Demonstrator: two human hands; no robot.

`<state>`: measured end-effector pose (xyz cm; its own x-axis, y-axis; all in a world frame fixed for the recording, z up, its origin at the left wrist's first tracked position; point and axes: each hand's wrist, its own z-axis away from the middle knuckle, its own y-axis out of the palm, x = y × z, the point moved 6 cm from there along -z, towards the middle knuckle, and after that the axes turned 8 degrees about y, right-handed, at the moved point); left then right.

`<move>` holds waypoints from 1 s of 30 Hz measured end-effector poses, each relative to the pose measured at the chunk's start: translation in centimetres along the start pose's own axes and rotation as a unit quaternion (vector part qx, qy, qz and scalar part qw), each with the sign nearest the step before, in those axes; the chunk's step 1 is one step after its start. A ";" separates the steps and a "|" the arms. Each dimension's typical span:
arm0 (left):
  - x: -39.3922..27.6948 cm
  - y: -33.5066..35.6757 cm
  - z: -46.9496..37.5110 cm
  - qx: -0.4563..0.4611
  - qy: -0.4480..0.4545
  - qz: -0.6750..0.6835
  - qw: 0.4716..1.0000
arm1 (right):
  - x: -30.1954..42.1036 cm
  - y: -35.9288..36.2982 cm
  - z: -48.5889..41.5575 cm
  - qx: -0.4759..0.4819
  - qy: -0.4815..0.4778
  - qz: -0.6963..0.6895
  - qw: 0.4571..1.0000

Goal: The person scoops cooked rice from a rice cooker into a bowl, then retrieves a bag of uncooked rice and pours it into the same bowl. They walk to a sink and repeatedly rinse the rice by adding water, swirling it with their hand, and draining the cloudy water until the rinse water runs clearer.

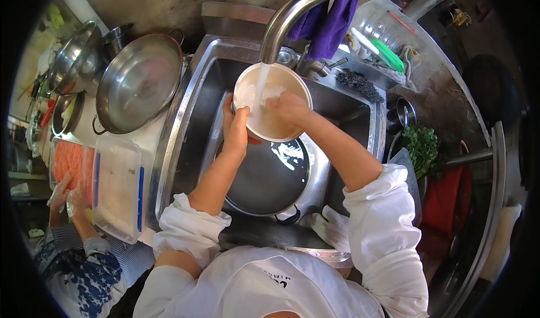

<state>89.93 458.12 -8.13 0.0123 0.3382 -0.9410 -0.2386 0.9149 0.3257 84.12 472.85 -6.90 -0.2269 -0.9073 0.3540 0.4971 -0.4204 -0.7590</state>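
My left hand [237, 128] grips the left rim of a cream-coloured round bowl [244, 82], thumb on the inside edge. Inside that bowl is my right hand [289, 109], its fingertips blurred by the water, so whether they hold anything is unclear. A stream of water [261, 82] falls into the bowl from the curved metal faucet [270, 50]. Beneath the bowl, a wide round pan [261, 183] with a black handle sits in the steel sink [202, 149]; its surface reflects light. A bit of something red shows under the bowl's lower edge.
Left of the sink stand a large two-handled pan [139, 82] and a clear plastic box [118, 187]. Another person's gloved hands [69, 195] touch orange shreds [69, 162]. A purple cloth [329, 27] hangs by the faucet. White gloves [331, 229] lie at the sink's front; green herbs [419, 149] stand right.
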 end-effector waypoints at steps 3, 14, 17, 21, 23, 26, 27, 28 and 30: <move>0.6 -0.3 0.6 -0.001 -0.068 -0.013 0.998 | -0.1 2.7 0.2 0.060 0.028 -0.080 0.995; 1.2 0.0 1.7 0.055 -0.076 0.039 0.995 | 3.7 1.9 2.3 -0.189 -0.181 0.072 0.962; 1.5 -0.2 1.1 0.030 -0.062 0.067 0.995 | 2.4 1.3 3.4 -0.180 -0.104 0.156 0.966; 1.8 -0.3 1.1 0.032 -0.055 0.038 0.997 | 1.7 3.2 3.9 0.014 -0.058 0.096 0.994; 1.8 -0.3 1.2 0.040 -0.040 0.019 0.998 | 2.3 4.1 4.4 0.052 -0.121 0.078 0.988; 2.1 -0.5 1.9 0.030 -0.081 0.047 0.995 | 3.2 4.8 4.8 0.066 -0.189 -0.066 0.978; 2.2 -0.4 2.2 0.038 -0.094 0.051 0.994 | 3.3 5.1 4.7 0.082 -0.192 -0.112 0.972; 2.2 -0.3 2.4 0.045 -0.108 0.056 0.992 | 4.0 4.8 4.8 0.068 -0.248 -0.124 0.958; 2.0 -0.2 2.8 0.061 -0.123 0.053 0.989 | 5.0 3.5 4.9 -0.067 -0.341 -0.022 0.937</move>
<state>92.72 459.20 -9.88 0.2327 0.4634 -0.8550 -0.1319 0.8861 0.4444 88.81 466.88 -5.09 0.3656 -0.6949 0.6192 0.3803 -0.4956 -0.7808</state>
